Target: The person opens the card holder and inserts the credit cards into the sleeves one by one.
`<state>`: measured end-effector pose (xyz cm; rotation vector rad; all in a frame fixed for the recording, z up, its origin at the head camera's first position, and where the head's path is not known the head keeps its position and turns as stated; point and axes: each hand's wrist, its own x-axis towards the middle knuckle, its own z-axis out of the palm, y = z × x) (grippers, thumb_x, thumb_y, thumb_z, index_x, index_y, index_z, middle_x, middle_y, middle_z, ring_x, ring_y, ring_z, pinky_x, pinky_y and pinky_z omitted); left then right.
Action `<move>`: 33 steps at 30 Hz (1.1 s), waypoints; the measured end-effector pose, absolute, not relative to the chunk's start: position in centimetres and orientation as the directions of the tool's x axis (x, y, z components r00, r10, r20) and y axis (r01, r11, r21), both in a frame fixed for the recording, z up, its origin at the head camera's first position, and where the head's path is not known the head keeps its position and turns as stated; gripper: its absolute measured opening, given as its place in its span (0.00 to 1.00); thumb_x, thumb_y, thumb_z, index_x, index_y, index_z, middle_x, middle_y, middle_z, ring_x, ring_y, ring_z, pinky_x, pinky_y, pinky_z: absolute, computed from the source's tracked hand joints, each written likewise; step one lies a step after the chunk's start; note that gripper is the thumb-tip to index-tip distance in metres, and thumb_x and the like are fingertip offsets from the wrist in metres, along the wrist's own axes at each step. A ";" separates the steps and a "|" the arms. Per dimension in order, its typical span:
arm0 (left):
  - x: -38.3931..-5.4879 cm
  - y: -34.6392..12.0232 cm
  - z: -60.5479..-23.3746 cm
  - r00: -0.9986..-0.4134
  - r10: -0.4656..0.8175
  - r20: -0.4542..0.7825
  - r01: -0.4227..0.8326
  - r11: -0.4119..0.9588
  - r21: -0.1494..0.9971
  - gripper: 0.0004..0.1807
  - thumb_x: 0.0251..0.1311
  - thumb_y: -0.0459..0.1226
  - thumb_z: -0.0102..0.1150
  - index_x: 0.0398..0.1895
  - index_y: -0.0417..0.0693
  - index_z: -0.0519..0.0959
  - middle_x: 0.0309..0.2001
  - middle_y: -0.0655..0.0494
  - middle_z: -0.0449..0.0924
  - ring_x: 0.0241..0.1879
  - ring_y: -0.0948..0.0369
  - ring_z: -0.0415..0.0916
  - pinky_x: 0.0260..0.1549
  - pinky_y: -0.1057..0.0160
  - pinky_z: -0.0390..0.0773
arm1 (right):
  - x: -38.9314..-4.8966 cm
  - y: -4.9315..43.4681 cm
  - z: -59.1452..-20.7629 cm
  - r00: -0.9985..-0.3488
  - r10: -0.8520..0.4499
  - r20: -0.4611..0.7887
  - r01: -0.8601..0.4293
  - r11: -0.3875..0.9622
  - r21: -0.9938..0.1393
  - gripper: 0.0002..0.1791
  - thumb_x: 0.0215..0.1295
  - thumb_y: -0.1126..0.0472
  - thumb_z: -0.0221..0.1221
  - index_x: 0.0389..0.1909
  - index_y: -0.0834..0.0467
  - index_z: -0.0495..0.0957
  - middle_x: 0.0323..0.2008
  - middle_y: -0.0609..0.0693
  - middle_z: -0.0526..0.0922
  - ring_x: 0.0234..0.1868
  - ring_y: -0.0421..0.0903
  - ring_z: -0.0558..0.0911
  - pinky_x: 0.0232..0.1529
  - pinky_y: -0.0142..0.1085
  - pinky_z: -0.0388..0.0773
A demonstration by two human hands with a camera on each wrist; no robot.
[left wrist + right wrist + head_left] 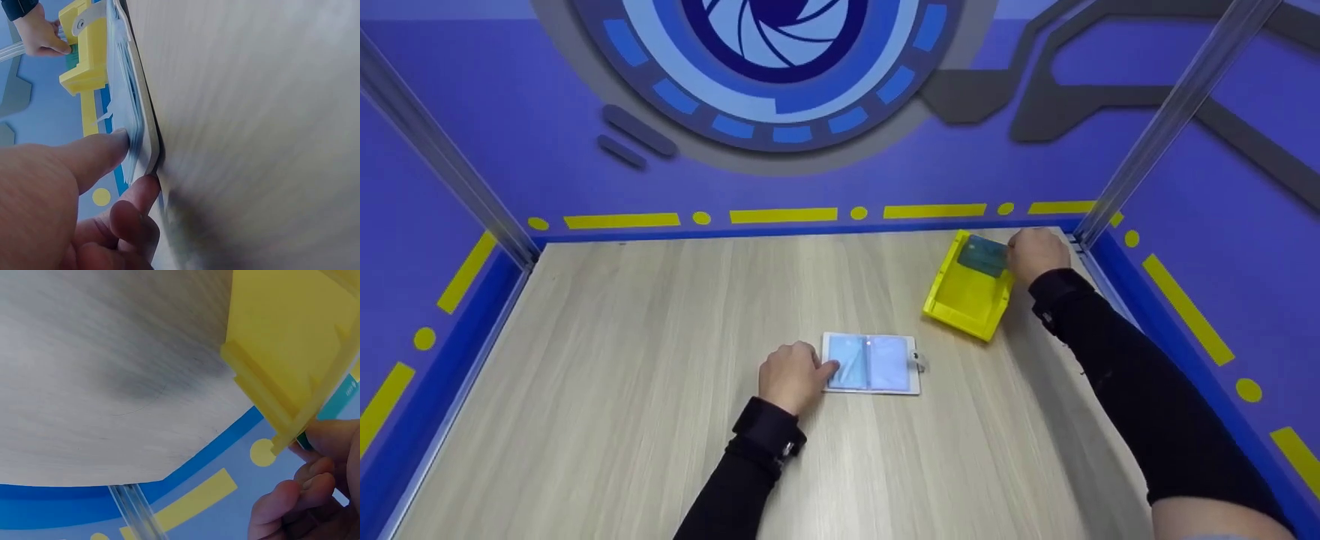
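Note:
An opened card holder with clear sleeves and a white cover lies on the table. My left hand pinches its left edge; in the left wrist view the thumb presses on the sleeves while a fingertip touches the cover's underside. A dark green card is pinched in my right hand at the far end of a yellow bin. The right wrist view shows the card partly hidden behind the bin's wall.
A white strap with a snap sticks out from the holder's right edge. Blue printed walls enclose the wooden table at the back and both sides. Metal posts stand at the rear corners.

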<state>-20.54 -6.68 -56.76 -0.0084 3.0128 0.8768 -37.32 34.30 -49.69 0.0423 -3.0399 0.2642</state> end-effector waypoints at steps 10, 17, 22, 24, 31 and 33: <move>-20.5 -6.3 -56.8 -1.000 0.006 -0.017 -0.004 0.838 0.546 0.23 0.65 0.53 0.77 0.19 0.53 0.81 0.22 0.59 0.80 0.23 0.59 0.72 0.25 0.58 0.69 | -35.3 35.0 -46.4 -0.991 -0.092 0.100 -0.114 0.960 -0.254 0.15 0.85 0.65 0.55 0.48 0.70 0.88 0.47 0.71 0.90 0.39 0.65 0.87 0.44 0.58 0.83; -20.5 -6.6 -56.8 -1.000 -0.006 -0.003 -0.006 0.846 0.534 0.24 0.65 0.53 0.77 0.18 0.52 0.80 0.22 0.58 0.79 0.23 0.59 0.72 0.25 0.58 0.68 | -34.3 35.6 -45.7 -0.977 -0.122 0.176 -0.170 0.941 -0.293 0.17 0.86 0.63 0.56 0.35 0.67 0.83 0.28 0.64 0.81 0.25 0.55 0.75 0.33 0.47 0.66; -20.4 -6.7 -57.1 -1.000 0.006 -0.006 0.002 0.841 0.542 0.25 0.65 0.53 0.77 0.16 0.53 0.79 0.20 0.60 0.77 0.22 0.59 0.70 0.24 0.59 0.67 | -34.3 35.7 -47.1 -0.977 -0.132 0.169 -0.182 0.927 -0.327 0.17 0.86 0.62 0.55 0.36 0.66 0.85 0.28 0.62 0.81 0.26 0.52 0.72 0.35 0.46 0.65; -20.4 -6.7 -57.1 -1.000 0.004 -0.008 0.000 0.841 0.541 0.26 0.65 0.53 0.77 0.15 0.54 0.77 0.20 0.60 0.76 0.22 0.59 0.70 0.24 0.59 0.66 | -34.5 35.5 -47.6 -0.978 -0.131 0.164 -0.181 0.923 -0.341 0.17 0.87 0.62 0.55 0.39 0.65 0.88 0.32 0.62 0.84 0.27 0.52 0.74 0.36 0.47 0.66; -20.6 -6.8 -56.9 -1.000 -0.009 -0.012 -0.014 0.837 0.547 0.26 0.65 0.53 0.77 0.15 0.54 0.77 0.20 0.61 0.75 0.22 0.59 0.70 0.24 0.59 0.66 | -35.3 34.6 -48.4 -0.975 -0.138 0.176 -0.193 0.916 -0.351 0.16 0.86 0.62 0.55 0.46 0.67 0.89 0.40 0.67 0.89 0.33 0.58 0.82 0.41 0.52 0.76; -20.6 -6.8 -56.8 -1.000 -0.010 -0.015 -0.016 0.834 0.551 0.26 0.65 0.53 0.77 0.15 0.54 0.76 0.20 0.62 0.74 0.22 0.60 0.69 0.24 0.59 0.65 | -35.5 34.4 -48.7 -0.975 -0.145 0.168 -0.195 0.921 -0.337 0.16 0.86 0.63 0.55 0.48 0.68 0.90 0.44 0.68 0.90 0.38 0.61 0.85 0.46 0.55 0.81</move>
